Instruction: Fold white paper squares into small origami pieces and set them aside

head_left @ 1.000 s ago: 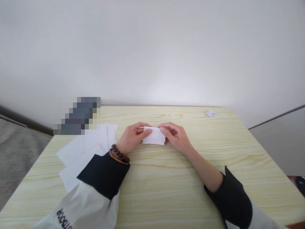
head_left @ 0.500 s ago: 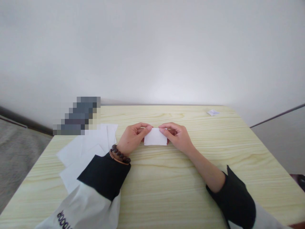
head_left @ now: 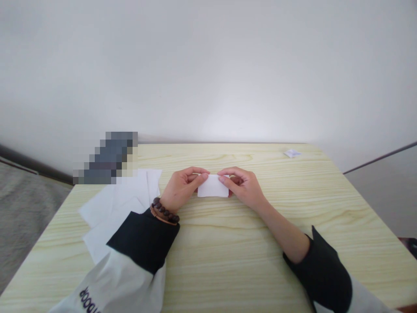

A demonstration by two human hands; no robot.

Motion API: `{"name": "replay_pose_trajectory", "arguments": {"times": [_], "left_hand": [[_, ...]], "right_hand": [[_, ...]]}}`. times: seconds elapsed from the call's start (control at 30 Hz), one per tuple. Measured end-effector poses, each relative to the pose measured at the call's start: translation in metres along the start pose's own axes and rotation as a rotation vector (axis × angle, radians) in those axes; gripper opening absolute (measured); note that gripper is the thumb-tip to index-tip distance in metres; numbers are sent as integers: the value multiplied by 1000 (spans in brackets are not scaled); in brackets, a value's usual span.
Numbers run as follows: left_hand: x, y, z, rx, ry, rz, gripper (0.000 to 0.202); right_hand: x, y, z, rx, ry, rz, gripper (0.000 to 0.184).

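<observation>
A small white rectangle of paper (head_left: 213,187), apparently folded, is held up between my two hands over the middle of the table. My left hand (head_left: 182,187) pinches its upper left corner, thumb in front and fingers behind. At the upper right corner, my right hand (head_left: 243,184) grips it the same way. The fingers behind the paper are partly hidden.
Several loose white sheets (head_left: 107,208) overlap on the wooden table (head_left: 228,261) at the left, partly under my left sleeve. A small folded paper piece (head_left: 292,153) lies at the far right. A dark pixelated object (head_left: 109,158) sits at the back left, near the wall.
Both hands keep the same pinch on the paper. Its lower edge seems slightly higher, as if the paper tilted a little; the whole view has shifted very slightly.
</observation>
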State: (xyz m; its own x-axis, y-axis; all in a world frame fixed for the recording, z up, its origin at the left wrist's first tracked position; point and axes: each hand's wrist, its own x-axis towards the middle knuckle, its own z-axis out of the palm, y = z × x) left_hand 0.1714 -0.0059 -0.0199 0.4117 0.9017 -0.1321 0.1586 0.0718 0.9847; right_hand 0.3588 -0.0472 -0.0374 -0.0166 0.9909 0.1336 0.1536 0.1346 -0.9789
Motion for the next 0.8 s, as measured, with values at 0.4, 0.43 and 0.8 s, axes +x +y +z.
{"name": "replay_pose_trajectory", "arguments": {"times": [0.4, 0.43, 0.8], "left_hand": [[2, -7, -3, 7, -26, -16, 41], [2, -6, -3, -4, -28, -21, 39], [2, -7, -4, 1, -14, 1, 41]], "right_hand": [[0, 1, 0, -58, 22, -11, 18], [0, 2, -1, -64, 26, -17, 18], [1, 3, -1, -79, 34, -47, 20]]}}
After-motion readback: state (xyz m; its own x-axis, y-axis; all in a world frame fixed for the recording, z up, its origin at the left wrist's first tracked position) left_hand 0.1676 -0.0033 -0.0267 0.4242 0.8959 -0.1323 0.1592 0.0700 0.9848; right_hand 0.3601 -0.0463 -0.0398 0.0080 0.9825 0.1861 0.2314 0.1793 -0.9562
